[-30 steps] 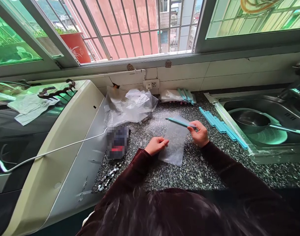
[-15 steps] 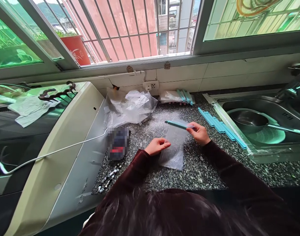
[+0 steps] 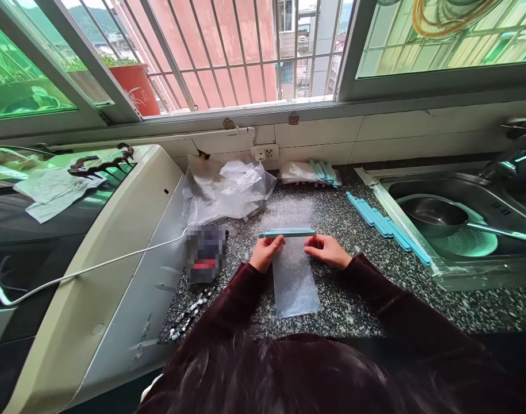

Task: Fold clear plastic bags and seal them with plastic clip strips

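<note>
A light-blue bag sealing clip [image 3: 291, 233] lies level across the top of a clear plastic bag [image 3: 296, 287], with a short strip of film above it. My left hand [image 3: 265, 253] is closed on the clip near its left end, thumb toward me. At the other end my right hand [image 3: 329, 252] pinches the clip and bag edge, its fingertips partly behind the film. The bag hangs down toward me over the speckled counter [image 3: 344, 310].
More blue clips [image 3: 386, 225] lie in a row beside the sink [image 3: 422, 178], which holds a pan [image 3: 435, 214]. A packet of bags [image 3: 298, 171] and crumpled plastic [image 3: 228, 190] are by the wall. A blurred dark object [image 3: 206, 253] sits left, near a white cable [image 3: 103, 265].
The clip and bag have straightened and come down toward me. My left hand has moved up from the bag's side to the clip's left end; my right hand has shifted left and lower.
</note>
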A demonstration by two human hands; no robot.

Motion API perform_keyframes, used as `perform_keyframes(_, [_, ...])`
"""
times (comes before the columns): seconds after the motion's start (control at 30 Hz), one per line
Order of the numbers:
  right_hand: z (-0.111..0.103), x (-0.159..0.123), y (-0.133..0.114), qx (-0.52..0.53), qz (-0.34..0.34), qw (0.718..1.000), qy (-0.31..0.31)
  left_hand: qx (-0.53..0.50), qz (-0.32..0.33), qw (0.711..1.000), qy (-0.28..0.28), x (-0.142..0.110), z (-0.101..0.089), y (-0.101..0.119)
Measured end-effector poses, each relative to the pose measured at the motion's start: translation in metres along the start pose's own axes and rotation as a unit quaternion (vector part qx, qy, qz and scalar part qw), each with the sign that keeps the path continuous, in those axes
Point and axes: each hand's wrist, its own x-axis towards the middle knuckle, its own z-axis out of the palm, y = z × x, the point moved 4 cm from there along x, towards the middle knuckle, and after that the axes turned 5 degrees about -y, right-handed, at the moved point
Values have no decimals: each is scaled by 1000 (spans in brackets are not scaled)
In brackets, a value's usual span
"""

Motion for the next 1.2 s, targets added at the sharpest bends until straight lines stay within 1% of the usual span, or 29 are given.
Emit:
perform_keyframes(0.1, [5, -1, 1, -26, -23, 999, 8, 0, -2, 1000, -2, 0, 0, 1])
perform_keyframes(0.17, [4, -2, 3, -44, -38, 998, 36, 0, -1, 1000, 0, 0, 0, 2])
perform_keyframes(0.23, [-2, -4, 3, -72, -58, 991, 94, -1, 0, 1000, 6, 1, -2, 2])
perform_keyframes(0.3, [-10, -7, 0, -124, -96, 975, 159, 2, -1, 1000, 3, 1, -2, 2])
perform_keyframes(0.33, [-13, -8, -3, -158, -122, 963, 181, 3, -5, 1000, -4, 1, -2, 1])
perform_keyframes(0.37, [-15, -10, -7, -193, -148, 951, 189, 5, -9, 1000, -15, 2, -2, 1])
perform_keyframes(0.43, [-15, -11, -12, -248, -193, 932, 180, 4, -15, 999, -38, 2, 0, -1])
perform_keyframes(0.53, [-14, -11, -15, -289, -224, 918, 154, 4, -21, 998, -53, 2, 1, -1])
perform_keyframes(0.63, [-17, -9, -13, -305, -238, 909, 155, 13, -26, 998, -58, 6, 2, 2])
perform_keyframes(0.73, [-24, -5, -9, -332, -253, 894, 162, 13, -27, 997, -69, 15, 7, 7])
perform_keyframes(0.87, [-34, 7, -8, -401, -257, 869, 130, 18, -18, 995, -92, 36, 16, 15])
perform_keyframes(0.97, [-46, 18, -6, -444, -247, 852, 126, 26, -41, 992, -120, 55, 24, 22])
perform_keyframes(1.07, [-63, 32, -2, -464, -231, 842, 148, 41, -70, 984, -157, 76, 31, 31])
perform_keyframes(1.2, [-96, 55, 5, -482, -194, 826, 219, 100, -125, 970, -184, 102, 34, 41])
